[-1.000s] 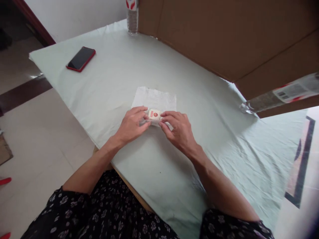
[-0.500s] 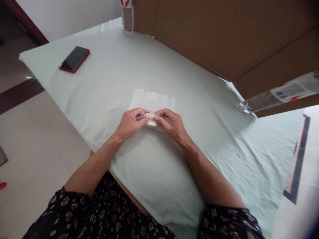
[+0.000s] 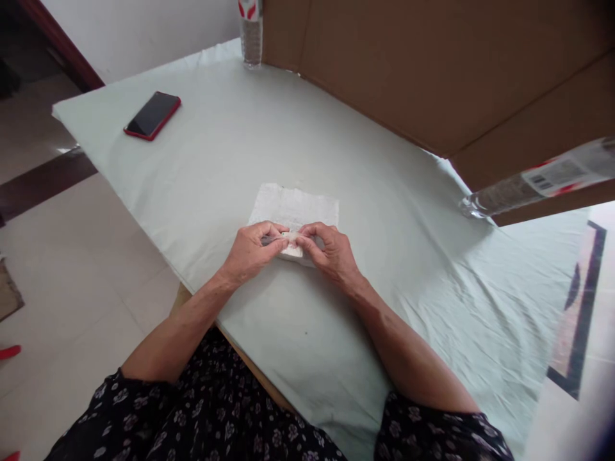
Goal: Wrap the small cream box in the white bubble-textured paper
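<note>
My left hand [image 3: 250,251] and my right hand [image 3: 327,248] meet at the near edge of a white paper napkin [image 3: 295,206] that lies flat on the table. Both hands pinch a small white packet [image 3: 289,244] between thumbs and fingertips, just above the napkin. Most of the packet is hidden by my fingers. Both forearms rest over the table's near edge.
A pale green cloth [image 3: 230,147] covers the table. A red-cased phone [image 3: 152,115] lies at the far left corner. One clear plastic bottle [image 3: 251,32] stands at the back, another [image 3: 538,182] lies at the right by a large cardboard sheet [image 3: 432,70]. Tiled floor lies left.
My fingers have closed in over the small packet, whose red-marked face showed a second ago and is now covered. The hands stay at the napkin's near edge.
</note>
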Available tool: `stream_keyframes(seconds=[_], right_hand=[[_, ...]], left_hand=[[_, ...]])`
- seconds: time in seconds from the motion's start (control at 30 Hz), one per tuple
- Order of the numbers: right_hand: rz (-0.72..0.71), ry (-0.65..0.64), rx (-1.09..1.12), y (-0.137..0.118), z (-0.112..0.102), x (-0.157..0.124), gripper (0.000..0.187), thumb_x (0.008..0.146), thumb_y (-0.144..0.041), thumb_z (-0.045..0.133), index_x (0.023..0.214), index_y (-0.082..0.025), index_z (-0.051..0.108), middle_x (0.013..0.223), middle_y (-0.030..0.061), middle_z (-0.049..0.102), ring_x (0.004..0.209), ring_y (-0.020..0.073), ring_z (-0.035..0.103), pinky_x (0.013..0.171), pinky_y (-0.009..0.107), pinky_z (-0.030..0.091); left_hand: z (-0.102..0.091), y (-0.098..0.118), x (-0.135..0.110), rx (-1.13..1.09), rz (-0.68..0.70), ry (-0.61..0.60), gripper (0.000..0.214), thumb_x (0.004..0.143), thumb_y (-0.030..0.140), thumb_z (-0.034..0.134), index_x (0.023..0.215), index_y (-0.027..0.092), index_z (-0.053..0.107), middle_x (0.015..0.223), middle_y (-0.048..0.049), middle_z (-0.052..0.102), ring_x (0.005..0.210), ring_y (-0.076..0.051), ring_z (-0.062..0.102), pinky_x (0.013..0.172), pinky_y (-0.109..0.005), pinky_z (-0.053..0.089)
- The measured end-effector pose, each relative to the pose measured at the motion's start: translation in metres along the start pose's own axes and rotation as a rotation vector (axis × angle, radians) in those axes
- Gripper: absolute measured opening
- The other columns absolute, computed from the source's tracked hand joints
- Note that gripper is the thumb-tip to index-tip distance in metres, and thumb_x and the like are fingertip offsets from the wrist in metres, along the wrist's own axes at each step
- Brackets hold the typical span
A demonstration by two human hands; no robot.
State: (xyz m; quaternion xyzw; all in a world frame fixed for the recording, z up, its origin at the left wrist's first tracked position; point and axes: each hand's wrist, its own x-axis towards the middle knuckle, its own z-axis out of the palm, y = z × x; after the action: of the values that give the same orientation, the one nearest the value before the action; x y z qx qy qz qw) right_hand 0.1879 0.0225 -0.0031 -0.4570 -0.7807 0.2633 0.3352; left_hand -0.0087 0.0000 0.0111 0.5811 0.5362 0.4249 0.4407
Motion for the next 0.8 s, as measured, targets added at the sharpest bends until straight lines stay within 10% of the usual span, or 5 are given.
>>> stream_keyframes(seconds=[0.8], right_hand=[[-0.104,0.118,-0.154,-0.007,-0.008,-0.003,0.018,0.097,-0.038,0.061,0.096,-0.022,0.067,0.097,0.0063,0.077,0.091,0.0222,0.069,0.085,0.036,0.046]], left_hand=[[0.000,0.004,-0.005,0.057,-0.095,0.003,0.017,0.077,0.031,0.073,0.089,0.020,0.068,0.079,0.0020,0.068,0.075,-0.014,0.061,0.072,-0.026,0.048]])
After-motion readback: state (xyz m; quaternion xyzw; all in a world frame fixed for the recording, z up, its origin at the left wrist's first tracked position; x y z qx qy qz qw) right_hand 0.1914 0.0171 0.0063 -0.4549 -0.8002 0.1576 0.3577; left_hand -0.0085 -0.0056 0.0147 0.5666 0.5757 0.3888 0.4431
